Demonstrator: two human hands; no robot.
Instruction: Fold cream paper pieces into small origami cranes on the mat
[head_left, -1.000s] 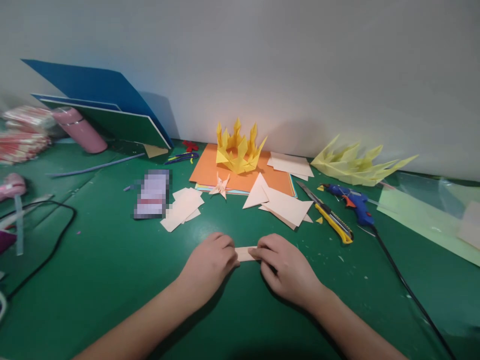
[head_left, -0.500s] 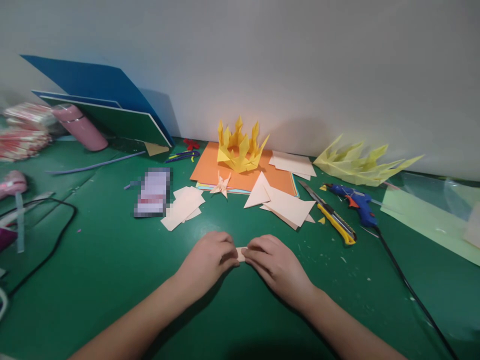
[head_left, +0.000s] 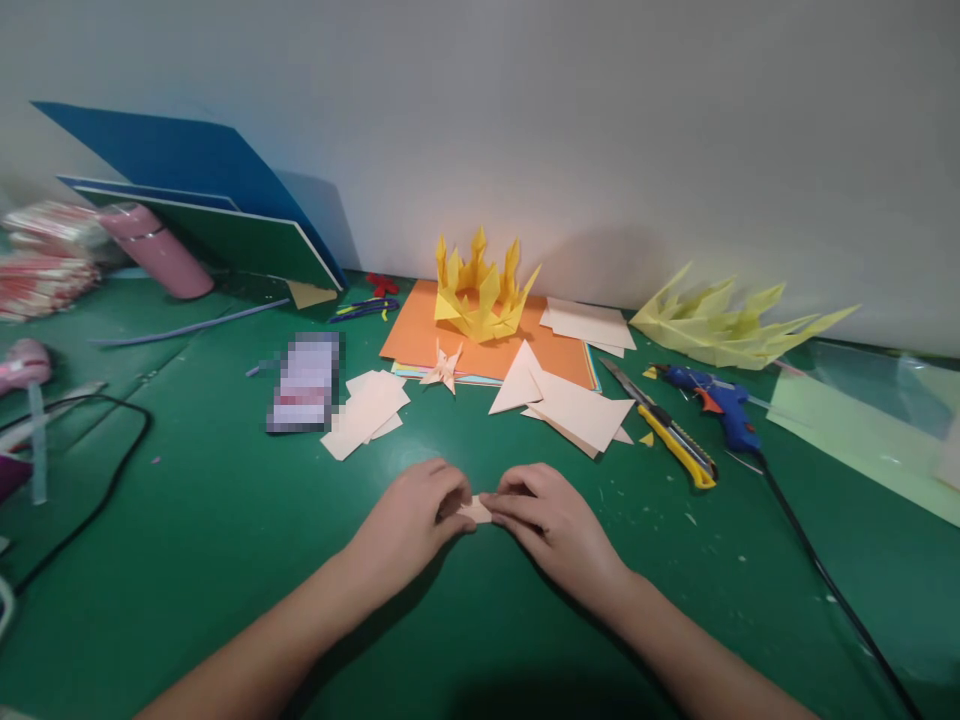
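Note:
Between my hands, low over the green table, is a small folded piece of pale pink paper (head_left: 475, 510). My left hand (head_left: 420, 508) grips its left end, thumb in front and fingers curled behind. On the other end, the fingers of my right hand (head_left: 546, 515) press together and pinch the paper. Most of the piece is covered by my fingers. Beyond my hands lie pale paper sheets (head_left: 367, 412) on the left and more pale sheets (head_left: 581, 410) on the right. A small folded paper star shape (head_left: 444, 367) rests by the orange paper stack (head_left: 409, 325).
A yellow paper crown (head_left: 480, 310) stands on the orange stack. To the right are a yellow utility knife (head_left: 675, 440), a blue glue gun (head_left: 720, 400) with a black cord, and a pale yellow folded crown (head_left: 720, 325). A phone (head_left: 304, 385) and pink bottle (head_left: 161, 250) are left.
My fingers have shifted slightly on the paper, and my left fingertips have lifted a little so more of it shows. The view has moved slightly.

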